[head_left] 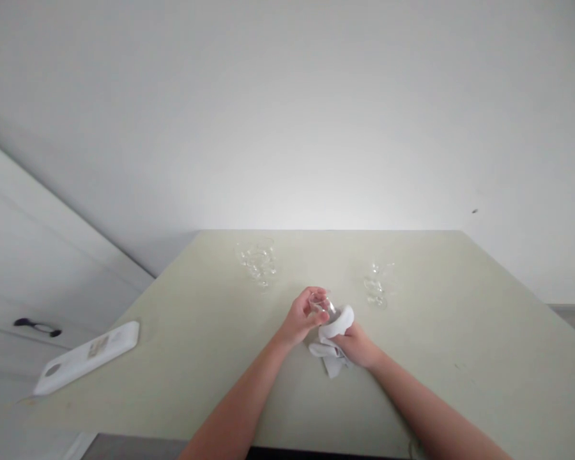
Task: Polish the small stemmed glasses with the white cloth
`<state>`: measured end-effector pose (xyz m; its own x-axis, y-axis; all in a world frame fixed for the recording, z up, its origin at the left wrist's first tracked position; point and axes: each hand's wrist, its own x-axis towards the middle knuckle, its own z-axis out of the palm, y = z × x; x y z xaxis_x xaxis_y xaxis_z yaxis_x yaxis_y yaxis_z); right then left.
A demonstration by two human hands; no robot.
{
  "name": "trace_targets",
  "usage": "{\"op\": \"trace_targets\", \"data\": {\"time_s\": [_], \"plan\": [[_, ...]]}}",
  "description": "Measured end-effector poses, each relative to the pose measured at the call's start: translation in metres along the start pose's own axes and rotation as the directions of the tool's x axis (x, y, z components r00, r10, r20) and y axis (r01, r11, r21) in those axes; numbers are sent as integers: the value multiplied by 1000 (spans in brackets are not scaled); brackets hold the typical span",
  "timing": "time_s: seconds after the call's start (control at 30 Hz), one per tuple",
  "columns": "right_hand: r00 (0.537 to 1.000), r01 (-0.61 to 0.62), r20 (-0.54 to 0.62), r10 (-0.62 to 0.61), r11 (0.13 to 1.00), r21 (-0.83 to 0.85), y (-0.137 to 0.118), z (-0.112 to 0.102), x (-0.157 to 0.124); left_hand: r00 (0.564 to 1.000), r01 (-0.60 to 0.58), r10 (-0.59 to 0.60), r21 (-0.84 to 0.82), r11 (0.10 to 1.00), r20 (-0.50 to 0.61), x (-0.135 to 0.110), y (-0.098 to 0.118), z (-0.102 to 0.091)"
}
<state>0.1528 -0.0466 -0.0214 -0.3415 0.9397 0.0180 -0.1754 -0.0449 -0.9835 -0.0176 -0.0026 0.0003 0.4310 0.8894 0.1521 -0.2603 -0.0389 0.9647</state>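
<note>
Over the middle of the table, my left hand (303,317) is closed around a small clear glass (326,308), thumb on the near side and fingers on the far side. My right hand (356,345) grips a white cloth (335,329), which wraps against the right end of the glass. A loose part of the cloth hangs below toward the tabletop. Most of the right fingers are hidden by the cloth. Farther back on the left stands a cluster of clear glasses (259,260), and to the right a smaller group of clear glasses (377,282).
The pale green table (460,332) reaches back to a white wall (316,115). A white rectangular device (89,358) lies at the left edge. Beyond it is a white cabinet with a dark handle (37,328).
</note>
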Motion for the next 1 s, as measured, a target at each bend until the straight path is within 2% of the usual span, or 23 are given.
{"op": "trace_targets", "data": {"time_s": [0.1, 0.17, 0.2, 0.27, 0.33, 0.37, 0.43, 0.53, 0.57, 0.6, 0.67, 0.73, 0.8, 0.83, 0.9, 0.93, 1.0], "plan": [[967, -192, 192, 166, 974, 122, 0, -4, -5, 991, 61, -49, -89, 994, 127, -3, 4, 0], [944, -260, 248, 219, 955, 143, 0, -5, -6, 978, 90, -60, -147, 985, 199, -4, 4, 0], [955, -234, 219, 202, 964, 128, 1, -4, -6, 978, 90, -58, -149, 985, 203, -4, 3, 0], [991, -97, 98, 92, 994, 53, 1, -1, -4, 989, 61, -46, -102, 993, 138, -2, 0, -1], [999, 38, -14, -38, 999, -40, 1, 0, -2, 998, 34, -32, -42, 999, 47, 0, -1, 0], [997, 61, -33, -63, 997, -54, 1, 0, -1, 999, 36, -35, -29, 999, 26, 0, -1, 0], [998, -19, 53, 19, 1000, 8, 0, -3, -3, 996, 66, -62, -59, 996, 67, 0, 3, 0], [935, -246, 293, 198, 960, 134, 0, -8, -8, 973, 114, -81, -147, 982, 214, -3, 8, 1], [930, -264, 302, 211, 954, 144, 0, -8, -8, 970, 117, -80, -153, 981, 228, -3, 8, 1], [948, -233, 253, 193, 963, 138, 0, -6, -8, 974, 106, -75, -138, 985, 213, -3, 7, 1], [993, -94, 82, 89, 994, 63, 1, -2, -5, 989, 69, -59, -72, 995, 133, -2, 3, 1], [999, 17, -34, -18, 1000, -22, 2, 1, -3, 997, 48, -46, -27, 998, 59, 0, 0, 0], [1000, -12, 18, 12, 1000, 0, 2, -1, -3, 995, 70, -66, -56, 996, 74, 0, 0, -1], [992, -77, 100, 72, 996, 46, 2, -3, -4, 990, 93, -82, -90, 992, 117, 0, 1, -2], [948, -221, 260, 182, 967, 129, 2, -7, -7, 972, 127, -93, -152, 980, 213, -2, 3, -2], [934, -258, 290, 208, 955, 145, 1, -7, -8, 966, 135, -93, -165, 977, 241, -3, 4, -2], [961, -209, 208, 181, 971, 118, 0, -5, -8, 971, 119, -84, -146, 982, 224, -3, 3, -2]]}}
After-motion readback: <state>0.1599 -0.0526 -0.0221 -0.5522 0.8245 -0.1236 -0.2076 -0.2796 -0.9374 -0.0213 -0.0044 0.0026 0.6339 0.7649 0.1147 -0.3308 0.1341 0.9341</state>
